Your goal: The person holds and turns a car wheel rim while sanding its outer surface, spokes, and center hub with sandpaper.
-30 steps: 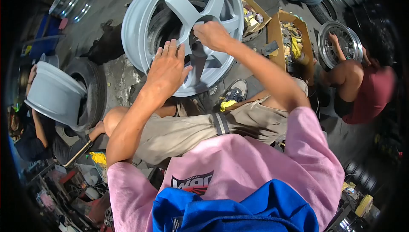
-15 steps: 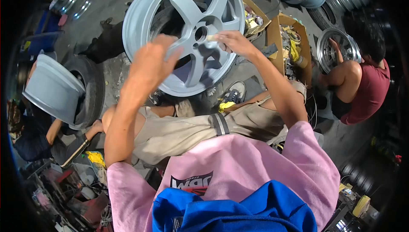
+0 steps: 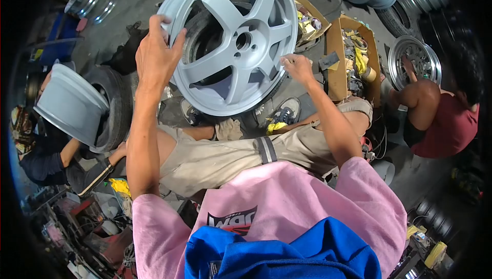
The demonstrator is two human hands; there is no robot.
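Observation:
A grey spoked car wheel (image 3: 237,76) stands tilted toward me, its front face up, over a dark tyre (image 3: 197,38). My left hand (image 3: 155,56) is at the wheel's left edge, fingers curled around the outer barrel and thumb by the front lip. At the lower right of the lip is my right hand (image 3: 298,67), with its fingers closed in a pinch. Something small and pale shows at those fingertips, too small to name. Both of my feet are below the wheel, with a yellow cloth (image 3: 277,126) by the right shoe (image 3: 288,111).
To the right stands a cardboard box (image 3: 335,66) of tape rolls and scraps. Beyond it a co-worker in a red top (image 3: 453,125) handles a polished wheel (image 3: 414,58). On the left, another person sits by a grey rim (image 3: 72,105) and a tyre (image 3: 120,104). More wheels lie at upper right.
The wheel has turned, its spokes now at other angles. My left hand moved up and left from before the spokes to the rim. My right hand moved from near the hub out to the lower-right lip.

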